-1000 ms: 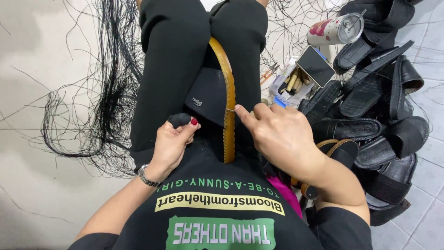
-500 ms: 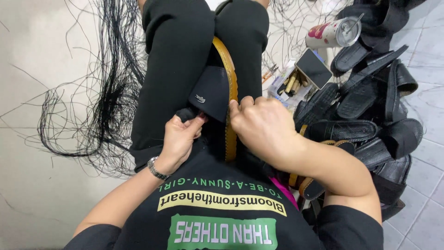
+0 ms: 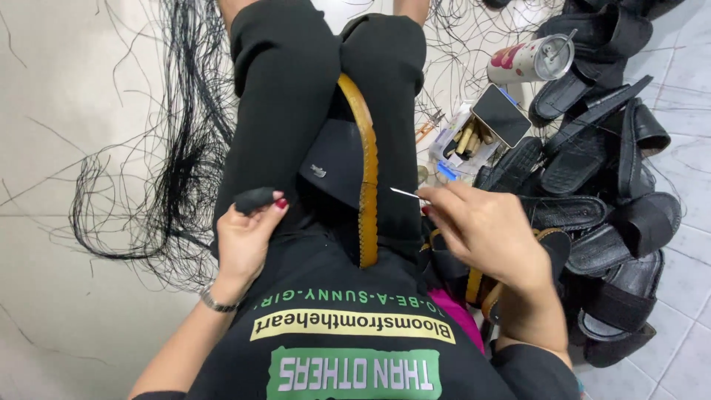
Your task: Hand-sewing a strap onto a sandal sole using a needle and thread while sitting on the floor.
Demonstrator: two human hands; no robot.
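1. Black leather sandal upper with a tan stitched sole edge [image 3: 359, 170] stands clamped between the person's knees, edge facing up.
2. Left hand [image 3: 244, 241] pinches a small dark oval handle [image 3: 254, 199] between thumb and fingertips — just left of the sandal.
3. Right hand [image 3: 492, 230] grips a thin silver needle [image 3: 406, 194], its tip pointing toward the sole edge, not touching it.
4. Loose black thread [image 3: 155, 185] sprawls on the floor at left — a pile of black sandals [image 3: 600, 185] lies at right.
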